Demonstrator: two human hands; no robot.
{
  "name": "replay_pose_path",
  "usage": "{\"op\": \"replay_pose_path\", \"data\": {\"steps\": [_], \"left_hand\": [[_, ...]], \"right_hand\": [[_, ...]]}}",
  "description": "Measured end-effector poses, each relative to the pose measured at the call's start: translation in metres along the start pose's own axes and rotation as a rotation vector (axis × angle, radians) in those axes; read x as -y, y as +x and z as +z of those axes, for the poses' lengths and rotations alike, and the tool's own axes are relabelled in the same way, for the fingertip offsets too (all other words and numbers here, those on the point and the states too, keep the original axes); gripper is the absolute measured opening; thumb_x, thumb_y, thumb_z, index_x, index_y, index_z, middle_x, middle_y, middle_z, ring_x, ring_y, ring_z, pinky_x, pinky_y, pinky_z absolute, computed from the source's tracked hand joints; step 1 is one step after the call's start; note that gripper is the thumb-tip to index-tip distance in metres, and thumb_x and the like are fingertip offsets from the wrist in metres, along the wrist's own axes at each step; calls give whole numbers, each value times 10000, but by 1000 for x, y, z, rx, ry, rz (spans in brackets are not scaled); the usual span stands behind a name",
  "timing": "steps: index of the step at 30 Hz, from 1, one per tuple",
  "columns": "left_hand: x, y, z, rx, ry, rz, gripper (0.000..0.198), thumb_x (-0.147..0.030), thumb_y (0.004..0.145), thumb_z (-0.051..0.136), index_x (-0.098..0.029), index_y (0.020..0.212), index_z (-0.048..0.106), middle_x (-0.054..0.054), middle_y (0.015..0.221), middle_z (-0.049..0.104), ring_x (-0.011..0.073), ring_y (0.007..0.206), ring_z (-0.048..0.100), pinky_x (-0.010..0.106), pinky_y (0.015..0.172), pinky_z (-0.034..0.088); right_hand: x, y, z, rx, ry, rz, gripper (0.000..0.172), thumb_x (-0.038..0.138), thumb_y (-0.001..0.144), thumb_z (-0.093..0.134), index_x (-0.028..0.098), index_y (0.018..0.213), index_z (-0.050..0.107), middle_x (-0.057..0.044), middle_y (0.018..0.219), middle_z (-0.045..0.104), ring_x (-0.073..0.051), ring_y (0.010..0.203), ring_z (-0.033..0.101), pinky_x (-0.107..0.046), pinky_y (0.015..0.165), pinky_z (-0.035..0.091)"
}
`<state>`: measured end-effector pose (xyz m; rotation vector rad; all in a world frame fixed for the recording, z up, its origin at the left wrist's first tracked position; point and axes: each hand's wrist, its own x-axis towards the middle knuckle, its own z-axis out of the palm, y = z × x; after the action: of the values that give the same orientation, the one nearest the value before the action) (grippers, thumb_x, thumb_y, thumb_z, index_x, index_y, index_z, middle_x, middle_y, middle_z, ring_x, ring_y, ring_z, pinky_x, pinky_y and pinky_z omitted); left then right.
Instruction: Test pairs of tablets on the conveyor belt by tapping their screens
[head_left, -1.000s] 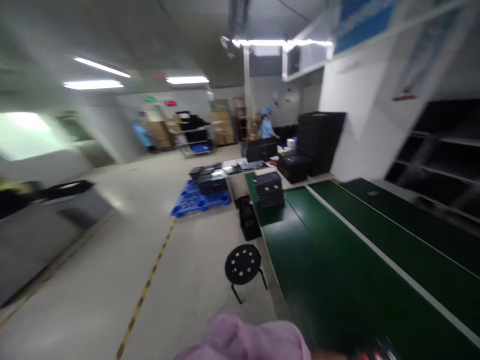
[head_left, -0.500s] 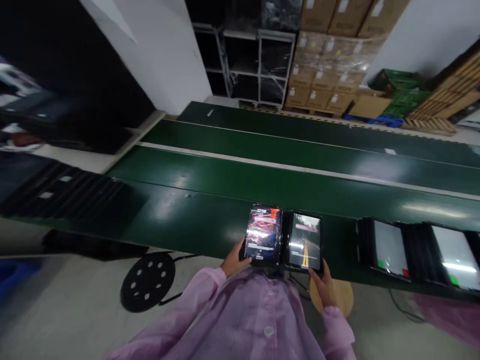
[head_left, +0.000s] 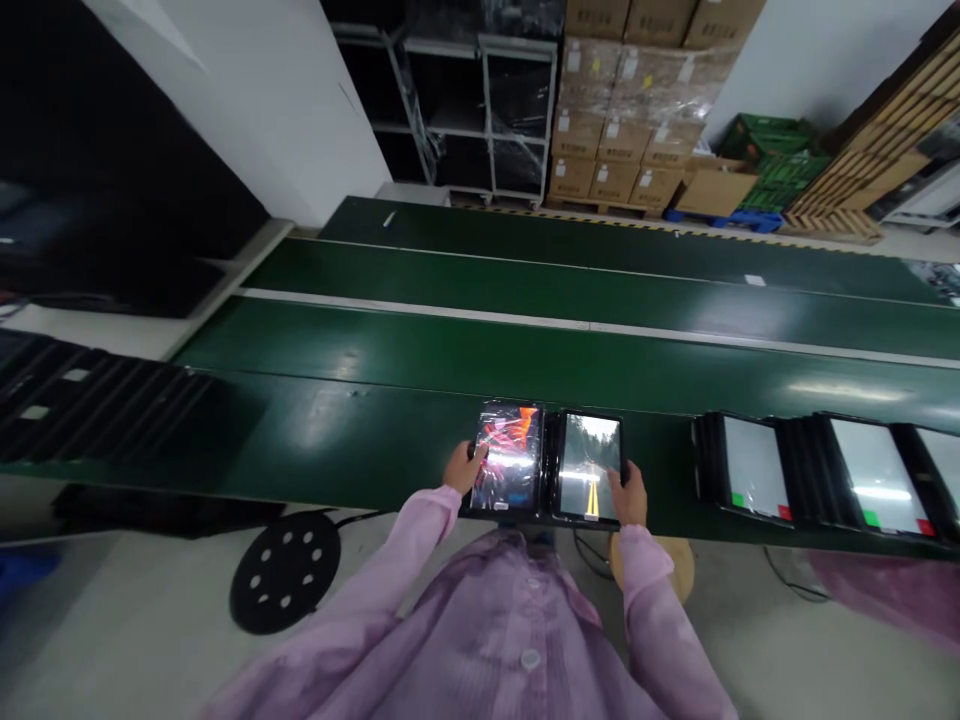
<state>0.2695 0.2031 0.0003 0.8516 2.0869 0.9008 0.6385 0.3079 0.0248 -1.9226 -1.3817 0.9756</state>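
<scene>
Two lit tablets lie side by side on the near edge of a long green bench (head_left: 420,360). My left hand (head_left: 463,466) grips the left edge of the left tablet (head_left: 507,457), whose screen shows a red and orange picture. My right hand (head_left: 628,493) grips the lower right corner of the right tablet (head_left: 591,466), which shows a road scene. Both tablets rest flat on the bench. My pink sleeves reach up from below.
More tablets with white screens (head_left: 754,468) sit in dark trays to the right. Black trays (head_left: 82,395) lie at the left. A black perforated stool (head_left: 285,572) and a wooden stool (head_left: 675,560) stand below the bench. Another person's pink sleeve (head_left: 892,590) shows at right. Cardboard boxes (head_left: 637,120) stand behind.
A second ago the view faced down the room; it has swung onto the bench. Since half a second ago both hands have slid up along the tablets' outer edges.
</scene>
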Motion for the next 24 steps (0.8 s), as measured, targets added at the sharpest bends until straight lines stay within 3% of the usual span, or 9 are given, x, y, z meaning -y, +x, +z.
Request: {"op": "replay_pose_path", "data": {"steps": [3,8,12,24], "left_hand": [[6,-6,-4,32,-18,2,469,-544,916,556,-154,1163,640,136,1165,699,284,1098,663,421,1024,482],[42,-56,-9,92,-77,110,726,-488,785,725,-192,1420,533,135,1465,526,313,1380,513,446,1193,372],[54,-87,-6,121,-97,196,773,-457,826,681,-202,1517,448,133,1509,463,316,1467,415,480,1252,298],[52,-95,3,50,-146,167,715,-436,850,648,-220,1499,440,121,1492,457,301,1460,413,478,1254,308]], "right_hand": [[-6,-11,-5,38,52,-17,847,639,738,650,121,1403,574,-187,1429,616,-361,1351,556,-461,1180,391],[-42,-56,-20,200,184,-19,1000,644,753,713,141,1562,409,-146,1543,518,-320,1414,504,-427,1207,372],[-56,-75,-25,277,259,28,1092,609,744,769,189,1629,288,-131,1511,552,-327,1348,567,-466,1186,401],[-39,-80,-22,223,298,77,1058,585,715,762,167,1591,341,-153,1425,618,-306,1195,657,-465,1088,499]]}}
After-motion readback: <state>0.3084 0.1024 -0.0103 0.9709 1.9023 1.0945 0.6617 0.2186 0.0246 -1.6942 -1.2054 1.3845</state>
